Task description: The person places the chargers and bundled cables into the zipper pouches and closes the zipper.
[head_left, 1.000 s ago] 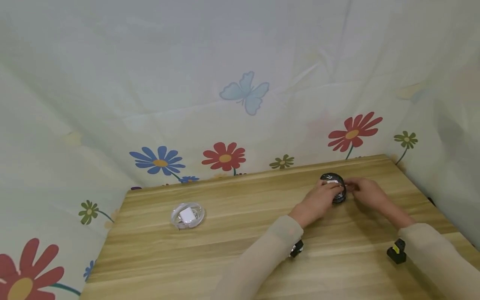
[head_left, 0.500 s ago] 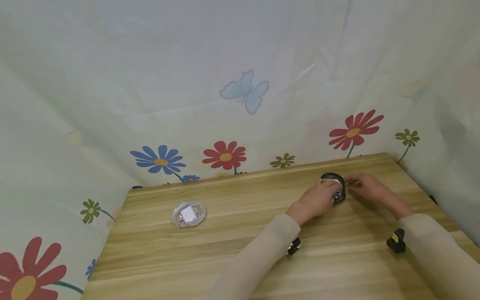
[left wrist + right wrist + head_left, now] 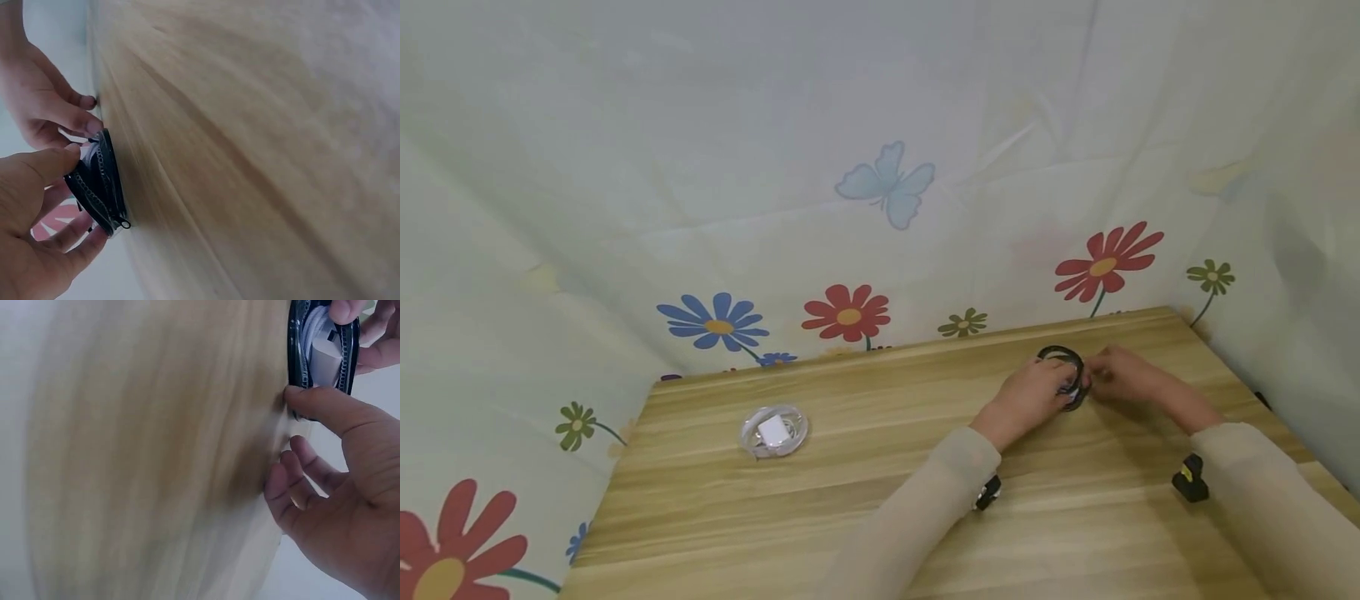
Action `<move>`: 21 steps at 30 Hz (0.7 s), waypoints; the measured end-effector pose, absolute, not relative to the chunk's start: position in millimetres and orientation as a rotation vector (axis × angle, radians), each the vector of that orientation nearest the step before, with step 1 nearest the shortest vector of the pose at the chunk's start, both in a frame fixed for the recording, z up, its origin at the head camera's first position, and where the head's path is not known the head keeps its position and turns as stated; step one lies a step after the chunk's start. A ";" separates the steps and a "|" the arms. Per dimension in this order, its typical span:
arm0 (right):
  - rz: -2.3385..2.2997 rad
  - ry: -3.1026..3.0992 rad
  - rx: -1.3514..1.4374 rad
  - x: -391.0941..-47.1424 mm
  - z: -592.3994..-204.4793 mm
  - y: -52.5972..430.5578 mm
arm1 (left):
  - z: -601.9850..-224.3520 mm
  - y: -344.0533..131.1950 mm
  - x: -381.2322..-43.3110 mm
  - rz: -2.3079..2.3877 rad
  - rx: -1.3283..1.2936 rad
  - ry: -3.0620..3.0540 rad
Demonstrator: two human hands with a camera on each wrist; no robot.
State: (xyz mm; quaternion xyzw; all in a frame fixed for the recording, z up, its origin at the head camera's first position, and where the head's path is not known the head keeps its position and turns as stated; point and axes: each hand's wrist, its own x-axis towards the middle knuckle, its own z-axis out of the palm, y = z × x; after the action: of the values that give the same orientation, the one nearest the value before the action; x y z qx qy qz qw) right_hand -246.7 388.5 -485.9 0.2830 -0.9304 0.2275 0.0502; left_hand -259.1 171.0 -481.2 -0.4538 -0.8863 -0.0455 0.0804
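A small round black zip case (image 3: 97, 181) stands unzipped near the far right of the table. Inside it, in the right wrist view, are a white charger plug (image 3: 326, 359) and a coiled white cable (image 3: 312, 324). My left hand (image 3: 1026, 392) grips the case, thumb on one side and fingers on the other. A zipper pull (image 3: 125, 224) hangs at the end by the left fingertips. At the opposite end, my right hand (image 3: 1123, 375) pinches the rim with its thumb and forefinger, while the other fingers curl loosely beneath.
A second white plug (image 3: 775, 431) with its cable sits in a clear round case (image 3: 747, 435) on the left of the wooden table (image 3: 850, 517). A flower-printed sheet (image 3: 880, 258) hangs behind the table. Black wrist devices are strapped under both sleeves.
The black case has come open wider, and its interior shows more now. My right hand has moved in from slightly apart to the case's rim. The left hand keeps its grip.
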 end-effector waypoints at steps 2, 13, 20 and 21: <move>0.750 -2.779 0.904 -245.3 -489.3 390.0 | -482.0 171.4 -259.3 -0.144 -1.347 -2.650; 0.661 -2.718 0.827 -224.9 -492.3 387.2 | -478.7 168.7 -266.9 -0.140 -1.536 -2.622; 0.724 -2.776 0.752 -214.5 -492.0 379.4 | -474.7 165.5 -274.5 0.014 -1.625 -2.642; 0.738 -2.793 0.730 -214.2 -492.4 377.8 | -475.1 165.3 -275.2 0.031 -1.618 -2.658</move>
State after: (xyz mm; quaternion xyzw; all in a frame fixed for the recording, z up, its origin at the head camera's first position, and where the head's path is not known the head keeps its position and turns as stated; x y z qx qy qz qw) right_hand -214.2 377.8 -492.4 0.2441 -0.9343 0.2468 0.0811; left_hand -275.2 165.3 -475.1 -0.5200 -0.8540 0.0100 0.0150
